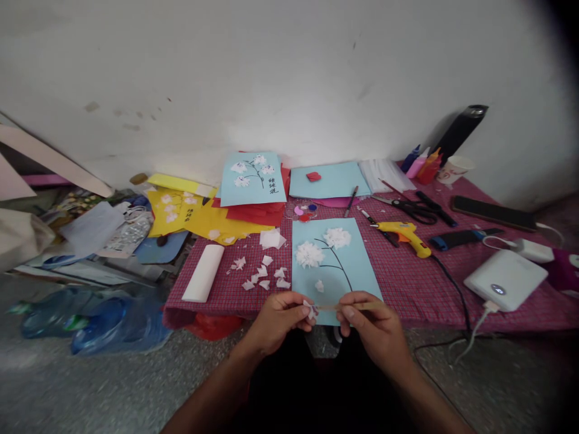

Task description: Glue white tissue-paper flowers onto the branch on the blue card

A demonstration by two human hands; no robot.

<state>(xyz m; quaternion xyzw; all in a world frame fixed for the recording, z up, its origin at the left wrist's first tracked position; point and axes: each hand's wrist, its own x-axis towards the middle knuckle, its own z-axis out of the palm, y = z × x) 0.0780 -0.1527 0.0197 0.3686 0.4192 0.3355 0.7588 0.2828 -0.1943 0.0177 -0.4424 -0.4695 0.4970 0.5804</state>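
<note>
At front edge of table (429,295), blue sheet (362,259) lay.
Left hand (284,316), nearly closed, pinched white paper (310,309); right hand (371,320) (curled likewise) pinched a thin stick (330,307).

The left hand (281,322) partly hides a small white paper piece (310,308), the view's right edge cuts off a purple object (561,269), and the display (498,290) on the white power bank (509,271) is too small to read.

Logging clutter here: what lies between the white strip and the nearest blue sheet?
Several white paper scraps lie on the checked cloth between the white strip and blue sheet, as the head view shows.
</note>
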